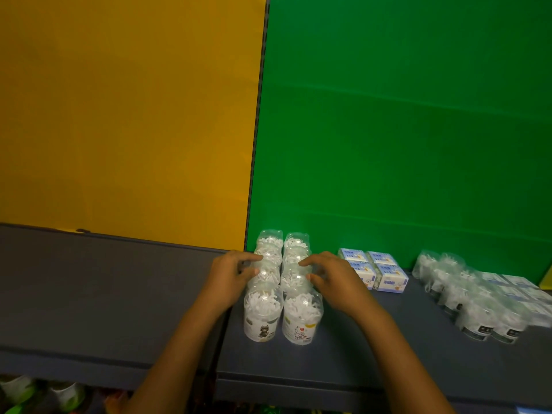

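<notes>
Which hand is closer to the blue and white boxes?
Right. The right hand touches the jars just left of the boxes; the left hand is beyond the jars.

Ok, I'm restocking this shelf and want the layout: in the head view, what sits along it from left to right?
left hand → block of clear jars of small white pieces → right hand → four blue-and-white boxes → second cluster of clear jars

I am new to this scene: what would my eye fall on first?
First, at the back, a yellow panel on the left and a green panel on the right. Below them, on the dark shelf, the left hand and right hand touch a double row of clear jars from both sides.
</notes>
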The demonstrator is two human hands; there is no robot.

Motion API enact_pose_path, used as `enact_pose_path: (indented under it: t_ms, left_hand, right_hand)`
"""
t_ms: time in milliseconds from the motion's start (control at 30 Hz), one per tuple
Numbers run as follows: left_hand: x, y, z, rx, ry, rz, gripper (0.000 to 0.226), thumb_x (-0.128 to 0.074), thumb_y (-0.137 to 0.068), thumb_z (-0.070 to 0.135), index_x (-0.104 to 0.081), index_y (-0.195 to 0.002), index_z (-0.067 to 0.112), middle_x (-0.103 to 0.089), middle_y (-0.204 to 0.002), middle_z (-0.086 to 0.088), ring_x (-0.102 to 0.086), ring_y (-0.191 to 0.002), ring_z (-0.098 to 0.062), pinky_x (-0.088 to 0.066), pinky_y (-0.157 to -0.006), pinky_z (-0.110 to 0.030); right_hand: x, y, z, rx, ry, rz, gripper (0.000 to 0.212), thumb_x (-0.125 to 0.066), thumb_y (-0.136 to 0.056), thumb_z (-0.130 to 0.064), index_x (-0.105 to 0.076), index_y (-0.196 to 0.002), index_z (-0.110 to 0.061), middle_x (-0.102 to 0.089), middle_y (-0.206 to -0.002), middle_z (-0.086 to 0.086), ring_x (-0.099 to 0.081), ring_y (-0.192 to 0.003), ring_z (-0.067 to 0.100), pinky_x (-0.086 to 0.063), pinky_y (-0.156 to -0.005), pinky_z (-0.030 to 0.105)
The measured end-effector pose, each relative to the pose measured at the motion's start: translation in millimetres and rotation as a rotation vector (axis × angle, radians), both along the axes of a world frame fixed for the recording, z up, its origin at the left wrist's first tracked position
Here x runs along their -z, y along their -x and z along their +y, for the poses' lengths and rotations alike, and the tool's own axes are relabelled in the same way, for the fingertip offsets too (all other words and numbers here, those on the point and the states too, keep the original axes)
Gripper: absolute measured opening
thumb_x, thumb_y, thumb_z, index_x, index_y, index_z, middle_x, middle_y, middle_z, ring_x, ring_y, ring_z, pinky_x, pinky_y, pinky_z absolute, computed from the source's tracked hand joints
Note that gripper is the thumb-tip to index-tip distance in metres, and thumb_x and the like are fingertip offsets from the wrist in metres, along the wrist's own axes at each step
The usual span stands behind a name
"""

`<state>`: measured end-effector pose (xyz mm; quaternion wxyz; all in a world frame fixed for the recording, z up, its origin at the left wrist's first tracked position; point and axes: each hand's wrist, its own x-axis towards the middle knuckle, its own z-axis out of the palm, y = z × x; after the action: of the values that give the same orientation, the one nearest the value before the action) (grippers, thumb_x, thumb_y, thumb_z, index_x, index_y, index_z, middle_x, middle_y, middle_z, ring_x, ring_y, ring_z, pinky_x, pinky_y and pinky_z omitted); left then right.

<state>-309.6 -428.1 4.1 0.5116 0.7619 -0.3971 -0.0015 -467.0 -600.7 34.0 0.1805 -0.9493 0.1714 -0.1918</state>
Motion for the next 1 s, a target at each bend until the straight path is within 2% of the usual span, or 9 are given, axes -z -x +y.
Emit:
enact_pose_path:
  t_ms: [67,133,233,400,533,700,800,900,1000]
  left_hand:
    - [2,-1,-1,-0.008,0.025,-0.003,0.027,-0.074,-0.08,0.009,-0.072,-0.106,0.017,-0.065,-0.11,-0.002,-0.058,-0.085,0.001,-0.043,-0.072,-0.004]
    - [4,-2,-3,-0.01,0.04,-0.013,0.026,-0.077,-0.078,0.012,-0.073,-0.102,0.021,-0.065,-0.106,0.002,-0.058,-0.081,0.004,-0.044,-0.069,-0.003]
    - [8,-4,-6,-0.018,0.019,-0.041,0.025,-0.08,-0.075,0.022,-0.071,-0.096,0.032,-0.063,-0.104,0.006,-0.059,-0.076,-0.001,-0.051,-0.072,-0.017]
    - [9,-6,-11,0.006,0.026,-0.025,0.024,-0.081,-0.073,0.027,-0.07,-0.092,0.036,-0.062,-0.1,0.006,-0.059,-0.074,-0.006,-0.056,-0.076,-0.033]
    - [6,-8,-7,0.024,0.039,0.006,0.028,-0.08,-0.074,0.028,-0.068,-0.099,0.033,-0.064,-0.101,0.005,-0.061,-0.079,-0.009,-0.056,-0.077,-0.031]
    - [-4,-1,24,0.042,0.076,0.043,0.026,-0.075,-0.076,0.035,-0.069,-0.101,0.032,-0.065,-0.105,0.012,-0.062,-0.087,-0.003,-0.047,-0.074,-0.013]
    - [-3,10,41,0.161,-0.026,0.093,0.036,-0.078,-0.064,0.043,-0.071,-0.099,0.037,-0.065,-0.101,0.013,-0.061,-0.089,-0.003,-0.052,-0.078,-0.018]
    - [2,18,40,0.181,-0.064,0.091,0.042,-0.085,-0.061,0.031,-0.071,-0.101,0.037,-0.063,-0.097,0.012,-0.061,-0.088,-0.005,-0.056,-0.082,-0.031]
    - [3,23,35,0.172,-0.04,0.077,0.044,-0.086,-0.063,0.02,-0.071,-0.103,0.034,-0.062,-0.097,0.013,-0.06,-0.088,-0.005,-0.057,-0.081,-0.033]
  right_hand:
    - [2,-1,-5,0.04,0.016,-0.01,0.024,-0.064,-0.092,-0.02,-0.064,-0.113,-0.03,-0.055,-0.105,-0.006,-0.055,-0.09,0.01,-0.043,-0.078,0.023]
    - [3,-1,-10,0.058,0.025,-0.03,0.022,-0.066,-0.09,-0.021,-0.065,-0.111,-0.028,-0.055,-0.102,-0.006,-0.056,-0.087,0.009,-0.041,-0.071,0.019]
    - [4,-1,-12,0.056,0.01,-0.043,0.022,-0.068,-0.09,-0.02,-0.066,-0.111,-0.025,-0.055,-0.1,-0.005,-0.056,-0.086,0.009,-0.035,-0.066,0.012]
    - [3,-3,-15,0.038,-0.013,-0.037,0.02,-0.069,-0.089,-0.023,-0.066,-0.109,-0.027,-0.056,-0.1,-0.006,-0.056,-0.088,0.009,-0.038,-0.07,0.015]
    - [0,0,-14,0.023,-0.028,-0.034,0.023,-0.069,-0.089,-0.027,-0.064,-0.111,-0.029,-0.055,-0.104,-0.006,-0.056,-0.09,0.008,-0.041,-0.074,0.018]
    - [-12,21,-4,-0.048,-0.095,-0.077,0.028,-0.07,-0.084,-0.045,-0.064,-0.109,-0.034,-0.056,-0.103,-0.012,-0.057,-0.09,0.001,-0.048,-0.077,0.018]
    - [-14,29,6,-0.116,-0.091,0.028,0.037,-0.074,-0.075,-0.054,-0.063,-0.107,-0.038,-0.055,-0.102,-0.018,-0.056,-0.092,0.0,-0.049,-0.079,0.02]
    - [-11,29,10,-0.13,-0.069,0.106,0.042,-0.077,-0.075,-0.049,-0.063,-0.112,-0.036,-0.054,-0.104,-0.018,-0.055,-0.094,0.0,-0.05,-0.081,0.021]
    - [-10,30,5,-0.148,-0.108,0.113,0.04,-0.078,-0.077,-0.043,-0.065,-0.113,-0.035,-0.057,-0.107,-0.015,-0.056,-0.097,0.001,-0.052,-0.086,0.027]
